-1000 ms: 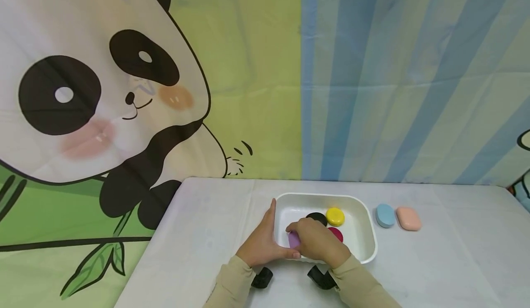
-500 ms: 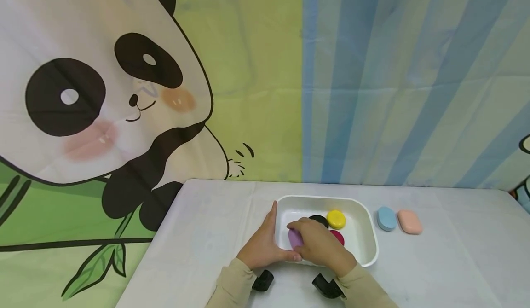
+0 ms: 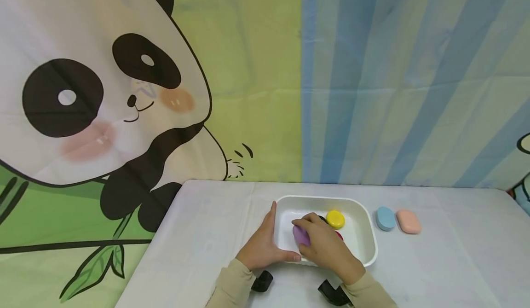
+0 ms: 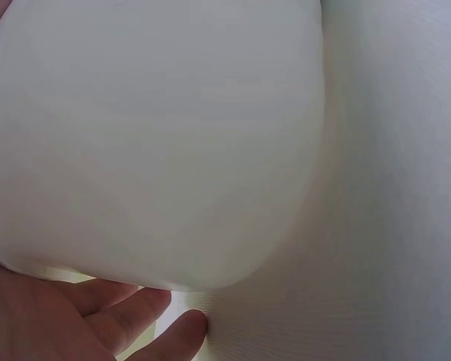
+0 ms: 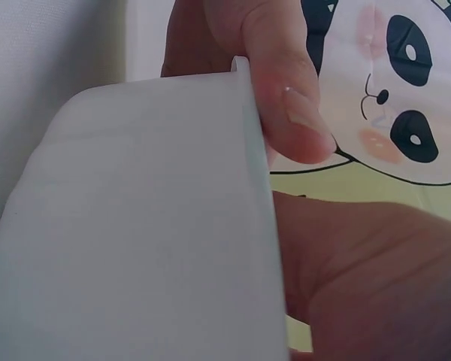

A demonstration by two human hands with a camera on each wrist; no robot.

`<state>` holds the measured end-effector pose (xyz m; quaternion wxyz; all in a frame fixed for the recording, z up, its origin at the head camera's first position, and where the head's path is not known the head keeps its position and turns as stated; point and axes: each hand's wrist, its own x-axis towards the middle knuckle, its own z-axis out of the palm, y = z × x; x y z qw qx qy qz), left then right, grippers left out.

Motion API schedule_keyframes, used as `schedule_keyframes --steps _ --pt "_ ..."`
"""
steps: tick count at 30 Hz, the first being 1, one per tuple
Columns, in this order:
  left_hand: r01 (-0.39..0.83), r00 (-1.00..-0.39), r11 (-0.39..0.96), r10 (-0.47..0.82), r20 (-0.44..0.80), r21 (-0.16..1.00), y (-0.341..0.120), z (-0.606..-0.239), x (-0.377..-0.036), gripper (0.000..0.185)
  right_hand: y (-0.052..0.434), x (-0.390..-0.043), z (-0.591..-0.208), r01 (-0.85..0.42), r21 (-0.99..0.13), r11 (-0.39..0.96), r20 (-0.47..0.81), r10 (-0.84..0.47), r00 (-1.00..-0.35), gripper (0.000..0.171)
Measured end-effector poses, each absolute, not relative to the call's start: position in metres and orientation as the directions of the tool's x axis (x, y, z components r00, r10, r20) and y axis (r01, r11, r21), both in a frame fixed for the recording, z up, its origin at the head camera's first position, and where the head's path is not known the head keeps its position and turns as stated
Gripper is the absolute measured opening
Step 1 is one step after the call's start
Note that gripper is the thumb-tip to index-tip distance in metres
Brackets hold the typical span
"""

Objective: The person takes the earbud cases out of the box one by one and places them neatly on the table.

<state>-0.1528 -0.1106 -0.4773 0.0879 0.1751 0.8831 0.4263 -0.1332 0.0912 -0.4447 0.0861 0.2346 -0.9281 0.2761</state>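
In the head view a white tray (image 3: 359, 227) lies lengthwise on the table. My left hand (image 3: 262, 243) braces its left front corner, fingers stretched along the left wall and thumb along the front rim. The left wrist view has those fingers (image 4: 128, 316) outside the tray wall; the right wrist view has the thumb (image 5: 297, 124) over the rim. Inside the tray, my right hand (image 3: 325, 248) pinches a purple bar of soap (image 3: 301, 236), standing tilted. Behind that hand, a black soap (image 3: 321, 218) and a red soap (image 3: 339, 235) are mostly hidden. A yellow round soap (image 3: 335, 219) sits farther back.
Right of the tray, a light blue oval soap (image 3: 385, 218) and a pink squarish soap (image 3: 408, 221) lie side by side on the white tablecloth (image 3: 451, 252). Behind the table hangs a curtain with a panda print (image 3: 157, 110). Black wrist cameras (image 3: 262, 281) sit below both wrists.
My right hand has shifted to the right inside the tray, bringing the purple soap along and covering more of the black and red soaps. The left hand stays at the corner.
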Motion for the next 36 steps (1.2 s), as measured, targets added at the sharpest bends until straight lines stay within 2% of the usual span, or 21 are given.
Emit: schedule_keyframes --steps 24,36 --pt "0.246 -0.923 0.546 0.384 0.022 0.801 -0.109 -0.482 -0.153 0.148 0.119 -0.123 -0.439 -0.448 -0.512 0.733 0.426 -0.235 -0.873 0.049" --pt "0.251 -0.927 0.574 0.375 0.023 0.780 -0.110 -0.480 -0.153 0.149 0.139 -0.119 -0.435 -0.416 -0.521 0.746 0.436 -0.187 -0.880 0.055"
